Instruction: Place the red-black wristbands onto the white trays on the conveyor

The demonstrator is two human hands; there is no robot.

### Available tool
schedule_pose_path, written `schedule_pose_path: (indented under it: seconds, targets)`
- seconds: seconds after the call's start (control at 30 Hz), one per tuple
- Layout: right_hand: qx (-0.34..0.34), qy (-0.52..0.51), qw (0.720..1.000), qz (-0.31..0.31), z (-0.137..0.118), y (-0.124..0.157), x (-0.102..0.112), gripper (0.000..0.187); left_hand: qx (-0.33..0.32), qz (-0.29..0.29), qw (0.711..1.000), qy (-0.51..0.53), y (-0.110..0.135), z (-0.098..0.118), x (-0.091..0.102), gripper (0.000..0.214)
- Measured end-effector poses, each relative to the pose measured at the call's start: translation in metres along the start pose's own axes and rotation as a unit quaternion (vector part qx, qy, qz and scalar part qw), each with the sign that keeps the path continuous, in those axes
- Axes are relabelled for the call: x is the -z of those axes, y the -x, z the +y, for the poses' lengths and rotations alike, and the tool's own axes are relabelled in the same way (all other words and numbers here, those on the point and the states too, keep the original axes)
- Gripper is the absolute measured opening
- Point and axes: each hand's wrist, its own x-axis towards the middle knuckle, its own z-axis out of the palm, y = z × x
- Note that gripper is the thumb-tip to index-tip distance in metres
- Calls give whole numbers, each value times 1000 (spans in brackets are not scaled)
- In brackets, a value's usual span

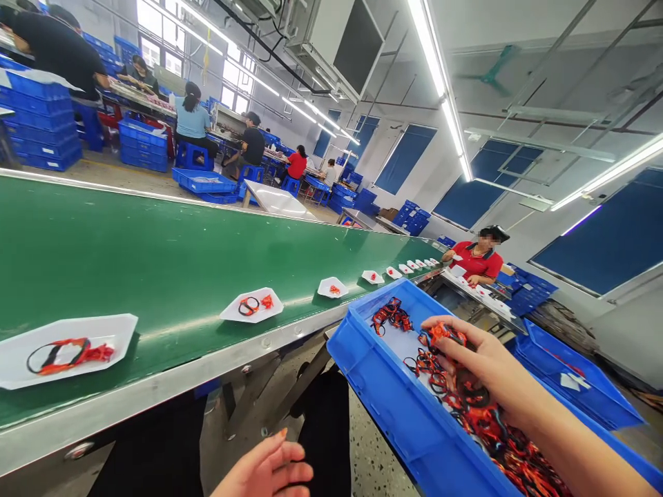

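Reaching into the blue bin (383, 397), my right hand (479, 359) has its fingers closed around some red-and-black bands (440, 335). More of these looped bands (518, 449) are heaped in the bin below it. Down at the bottom of the view, my left hand (269, 469) is held in the air, fingers apart and nothing in them. On the green conveyor belt (155, 255), a white tray (117, 328) carries one band and a small red piece (98, 353). Another white tray (253, 314) holds similar pieces.
Several more white trays (331, 288) line the belt's near edge (170, 379) into the distance. A person in red (474, 262) sits at the far end. Another blue bin (585, 379) stands at the right. Across the belt, people sit at benches among stacked blue crates (39, 124).
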Motion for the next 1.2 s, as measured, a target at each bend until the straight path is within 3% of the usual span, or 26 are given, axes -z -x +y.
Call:
schedule_pose_path:
  seconds: [0.1,0.13,0.2,0.27,0.33,0.4,0.53,0.67,0.77,0.97,1.2]
  targets:
    - [111,36,991,-59,-20,34,-54,28,2,-76,997,-13,7,0,-27,58]
    - [179,63,980,-50,-17,42,-79,21,-2,-83,997,-2,9,-1,-34,61]
    - [318,123,938,-57,1,51,-133,27,-28,-72,996,46,13,-2,-41,55]
    - [395,190,898,-33,28,54,-182,37,-48,-44,992,106,15,-2,-38,42]
    - [414,208,886,15,52,53,-220,36,-44,-11,987,152,18,0,-27,36]
    - [416,200,886,44,67,51,-244,31,-40,9,982,184,20,2,-13,35]
    - [423,194,884,43,68,51,-256,29,-71,-4,969,238,22,6,5,31]
    - [455,218,863,29,62,48,-251,31,-106,-32,958,265,19,8,8,32]
    - [456,218,862,28,63,46,-250,28,-116,-54,955,266,15,8,8,32]
    - [413,160,897,6,65,50,-250,24,-130,-55,958,251,13,9,12,30]
    - [353,79,931,-39,68,46,-251,19,-117,-12,962,245,7,8,24,26]
